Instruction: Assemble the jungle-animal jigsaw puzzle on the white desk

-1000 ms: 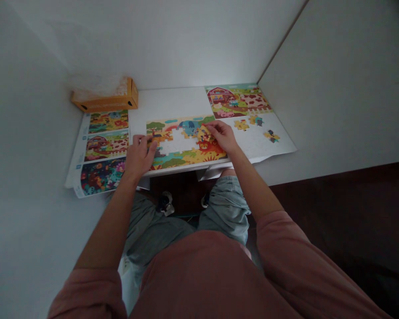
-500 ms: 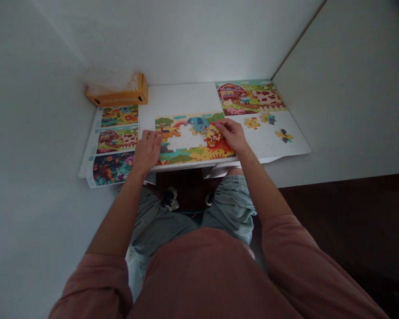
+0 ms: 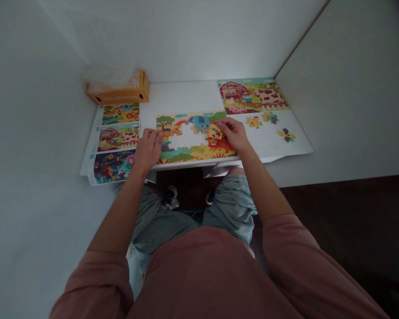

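Note:
A partly assembled jigsaw puzzle [image 3: 186,156] with an elephant, a tree and a red lion lies at the front of the white table. White shows through a jagged gap in its middle. My left hand [image 3: 149,148] rests at the puzzle's left edge, fingers slightly bent and seemingly holding nothing. At the upper right of the puzzle, my right hand [image 3: 234,133] has thumb and forefinger pinched together on a puzzle piece, mostly hidden by the fingers. Several loose joined pieces lie to the right: a yellow cluster [image 3: 254,122], one with grey-blue [image 3: 270,117] and a dark-and-yellow one [image 3: 286,135].
A farm picture [image 3: 254,96] lies at the back right. On the left, a sheet with three small pictures [image 3: 118,136] hangs slightly over the front edge. An orange box [image 3: 123,95] with clear plastic stands behind it. White walls [image 3: 199,40] enclose the table [image 3: 182,95].
The view has shifted very slightly. Both hands stay in nearly the same places at the puzzle, and the loose pieces have not moved.

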The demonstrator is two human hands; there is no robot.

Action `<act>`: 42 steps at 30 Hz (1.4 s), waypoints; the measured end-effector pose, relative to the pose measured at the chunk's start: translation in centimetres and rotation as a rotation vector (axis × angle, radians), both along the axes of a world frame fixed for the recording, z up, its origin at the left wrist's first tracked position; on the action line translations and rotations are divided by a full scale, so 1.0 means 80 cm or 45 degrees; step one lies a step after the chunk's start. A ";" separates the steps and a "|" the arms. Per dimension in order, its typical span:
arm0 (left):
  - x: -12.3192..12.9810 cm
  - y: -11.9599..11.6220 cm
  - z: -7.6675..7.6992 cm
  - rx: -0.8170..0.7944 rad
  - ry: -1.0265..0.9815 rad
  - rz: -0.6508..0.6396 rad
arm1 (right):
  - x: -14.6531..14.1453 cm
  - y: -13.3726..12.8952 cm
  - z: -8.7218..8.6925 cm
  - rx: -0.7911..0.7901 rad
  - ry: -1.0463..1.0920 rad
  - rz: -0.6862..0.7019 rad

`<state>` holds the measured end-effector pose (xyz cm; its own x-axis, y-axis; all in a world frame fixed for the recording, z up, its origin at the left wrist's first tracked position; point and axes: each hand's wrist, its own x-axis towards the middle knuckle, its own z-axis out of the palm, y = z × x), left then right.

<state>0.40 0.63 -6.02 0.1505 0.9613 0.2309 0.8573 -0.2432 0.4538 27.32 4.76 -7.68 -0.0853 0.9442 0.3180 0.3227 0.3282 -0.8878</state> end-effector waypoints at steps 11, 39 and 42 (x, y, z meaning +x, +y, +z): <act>-0.002 0.001 -0.004 0.002 -0.030 0.009 | 0.002 0.000 0.000 0.012 -0.020 0.006; 0.001 -0.001 -0.002 -0.020 -0.026 0.034 | 0.006 0.003 -0.004 0.159 -0.232 -0.084; 0.001 -0.001 -0.001 -0.016 -0.018 0.039 | 0.006 0.001 -0.003 0.157 -0.288 -0.040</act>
<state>0.52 0.54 -6.06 0.1178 0.9683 0.2203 0.8575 -0.2111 0.4691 27.79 4.85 -7.94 -0.1388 0.9028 0.4071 0.5203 0.4163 -0.7456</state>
